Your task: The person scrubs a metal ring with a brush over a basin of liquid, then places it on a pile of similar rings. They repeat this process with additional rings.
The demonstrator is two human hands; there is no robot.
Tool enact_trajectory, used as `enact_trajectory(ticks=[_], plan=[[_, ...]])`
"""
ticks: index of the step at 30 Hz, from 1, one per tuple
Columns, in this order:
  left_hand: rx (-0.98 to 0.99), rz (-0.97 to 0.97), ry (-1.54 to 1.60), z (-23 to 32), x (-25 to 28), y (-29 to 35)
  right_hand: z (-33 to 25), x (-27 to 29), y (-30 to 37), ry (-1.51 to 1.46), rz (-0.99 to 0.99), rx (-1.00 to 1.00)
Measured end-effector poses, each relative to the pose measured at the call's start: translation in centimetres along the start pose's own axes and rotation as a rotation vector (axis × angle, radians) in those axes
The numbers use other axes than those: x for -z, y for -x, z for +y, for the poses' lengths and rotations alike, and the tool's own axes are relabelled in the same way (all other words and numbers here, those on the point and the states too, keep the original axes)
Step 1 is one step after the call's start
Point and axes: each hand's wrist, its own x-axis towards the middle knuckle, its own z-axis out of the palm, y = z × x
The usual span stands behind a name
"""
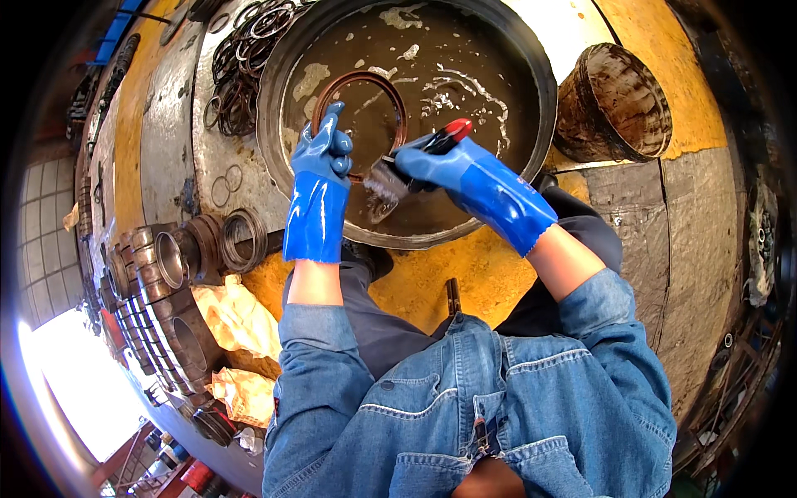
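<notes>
My left hand [320,187], in a glossy blue rubber glove, grips a reddish-brown ring [402,116] by its left side and holds it up over a round tub [544,87] of murky brown water. In my right hand [490,183], gloved the same way, is a brush [387,184] with a black handle and a red end. Its pale bristles point down and left, close to the ring's lower edge. Whether they touch the ring I cannot tell. Foam patches float on the water [357,54].
A heap of dark thin rings [241,66] lies left of the tub, with two loose thin rings [227,184] nearer me. Several thick metal rings [178,257] stand at the left by crumpled brown paper [237,319]. A dirty bucket [618,104] stands right of the tub.
</notes>
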Motion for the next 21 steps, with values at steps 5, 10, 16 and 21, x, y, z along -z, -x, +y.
enact_trajectory(ticks=[5, 10, 16, 21], plan=[[0.034, -0.193, 0.031, -0.1, 0.1, 0.0, 2.2, 1.0, -1.8, 0.571, 0.126, 0.030], [0.124, -0.242, 0.030, -0.5, 1.1, -0.3, 4.3, 2.3, -4.0, 0.878, 0.334, 0.411], [0.236, -0.229, -0.007, -1.7, 1.3, -0.9, 5.7, 3.8, -6.3, 0.280, 0.540, 0.380], [0.187, -0.225, -0.023, -1.7, 1.7, -0.8, 4.7, 7.2, -6.8, 0.327, 0.514, -0.072]])
